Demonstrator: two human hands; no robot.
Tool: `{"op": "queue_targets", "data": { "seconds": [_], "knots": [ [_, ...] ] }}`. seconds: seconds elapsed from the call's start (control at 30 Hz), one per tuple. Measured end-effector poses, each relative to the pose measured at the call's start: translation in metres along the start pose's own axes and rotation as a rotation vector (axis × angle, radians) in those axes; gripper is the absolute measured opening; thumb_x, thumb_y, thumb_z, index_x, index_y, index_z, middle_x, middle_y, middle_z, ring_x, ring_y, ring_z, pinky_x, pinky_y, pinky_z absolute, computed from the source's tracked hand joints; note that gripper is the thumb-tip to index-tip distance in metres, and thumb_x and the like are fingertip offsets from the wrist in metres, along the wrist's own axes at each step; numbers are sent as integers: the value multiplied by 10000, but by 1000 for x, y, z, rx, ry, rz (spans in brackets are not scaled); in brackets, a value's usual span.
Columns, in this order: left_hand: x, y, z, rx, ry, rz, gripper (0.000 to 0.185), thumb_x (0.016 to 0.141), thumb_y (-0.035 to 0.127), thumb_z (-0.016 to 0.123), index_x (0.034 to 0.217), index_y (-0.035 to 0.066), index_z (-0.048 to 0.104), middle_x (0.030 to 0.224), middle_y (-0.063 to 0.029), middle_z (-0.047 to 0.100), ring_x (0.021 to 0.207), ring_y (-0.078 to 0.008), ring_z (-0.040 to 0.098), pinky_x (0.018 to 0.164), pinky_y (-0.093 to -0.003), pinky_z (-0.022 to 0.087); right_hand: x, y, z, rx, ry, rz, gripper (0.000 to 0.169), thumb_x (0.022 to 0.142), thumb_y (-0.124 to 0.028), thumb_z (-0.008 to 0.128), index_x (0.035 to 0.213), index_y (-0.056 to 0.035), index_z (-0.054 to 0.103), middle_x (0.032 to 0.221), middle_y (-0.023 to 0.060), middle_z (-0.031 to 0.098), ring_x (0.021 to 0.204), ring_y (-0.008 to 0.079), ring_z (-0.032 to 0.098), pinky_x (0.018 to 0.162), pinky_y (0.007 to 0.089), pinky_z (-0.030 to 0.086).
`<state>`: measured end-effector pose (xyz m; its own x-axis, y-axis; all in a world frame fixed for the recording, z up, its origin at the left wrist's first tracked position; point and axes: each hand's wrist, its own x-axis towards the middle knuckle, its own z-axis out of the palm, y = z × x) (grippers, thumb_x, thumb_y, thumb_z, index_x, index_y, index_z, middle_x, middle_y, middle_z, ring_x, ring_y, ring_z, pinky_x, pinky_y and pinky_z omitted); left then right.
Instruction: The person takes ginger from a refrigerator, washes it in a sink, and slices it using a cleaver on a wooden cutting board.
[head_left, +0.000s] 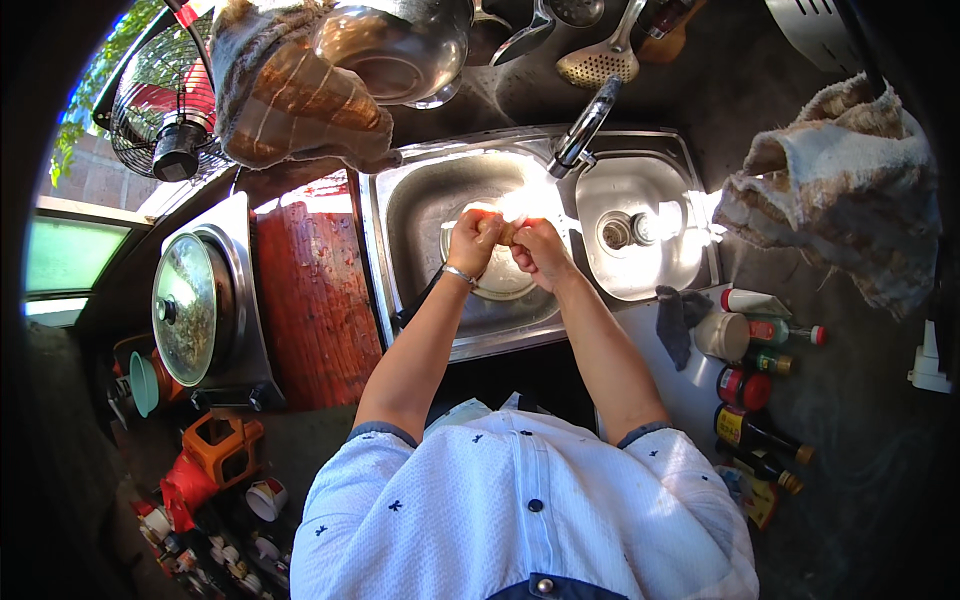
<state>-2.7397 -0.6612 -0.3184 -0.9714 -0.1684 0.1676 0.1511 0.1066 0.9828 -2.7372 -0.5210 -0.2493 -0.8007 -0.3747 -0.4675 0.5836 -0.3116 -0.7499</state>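
Observation:
Over the larger basin of a steel double sink (412, 300), my left hand (476, 240) and my right hand (538, 251) meet at the fingertips. Between them is a small brownish piece (508, 234), gripped from both sides; what it is I cannot tell. A metal bracelet (459, 275) circles my left wrist. Beneath my hands, a round pale dish or bowl (502, 289) lies in the basin, partly hidden by my hands and by glare. The chrome faucet (585, 127) stands behind, to the right, between the two basins.
A wet reddish wooden board (319, 300) adjoins the sink's left side, beside a glass-lidded pan (186, 307) on a cooktop. Bottles and jars (742, 386) and a dark cloth (681, 319) lie at right. Towels (840, 180), a ladle and a skimmer (600, 64) hang around the sink.

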Motion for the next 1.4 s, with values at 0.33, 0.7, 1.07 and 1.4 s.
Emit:
{"op": "queue_targets", "data": {
  "seconds": [0.33, 0.7, 1.07, 1.4],
  "knots": [
    [-3, 15, 0, -221, -57, -255, 178, 854, 223, 586, 872, 46, 594, 668, 15, 550, 545, -49, 457, 479, -198, 369, 3, 7, -4, -85, 53, -12, 68, 805, -34, 414, 794, -47, 480, 583, 28, 466, 424, 66, 414, 347, 192, 300],
    [19, 39, -7, 603, -197, -407, 491, 882, 383, 333, 745, 29, 644, 751, -194, 628, 738, -371, 602, 692, -439, 458, 2, 31, 1, -767, 52, -667, 262, 917, -287, 457, 1065, -70, 456, 885, 52, 521, 711, 96, 523, 483, 222, 453],
    [-10, 23, 18, 135, 49, -222, 330, 835, 307, 587, 896, 5, 472, 703, -67, 573, 618, -132, 552, 543, -281, 451, 13, 35, 15, -148, 332, -198, 292, 949, -277, 351, 841, -42, 486, 621, 50, 509, 463, 115, 466, 388, 254, 353],
    [-5, 12, 29, -512, 45, -624, 263, 916, 341, 433, 939, 98, 533, 788, 4, 575, 665, -87, 526, 550, -236, 408, 27, 47, -1, -610, 428, -392, 295, 936, -256, 416, 810, -5, 504, 719, 118, 575, 678, 237, 567, 603, 370, 435]
  ]
}}
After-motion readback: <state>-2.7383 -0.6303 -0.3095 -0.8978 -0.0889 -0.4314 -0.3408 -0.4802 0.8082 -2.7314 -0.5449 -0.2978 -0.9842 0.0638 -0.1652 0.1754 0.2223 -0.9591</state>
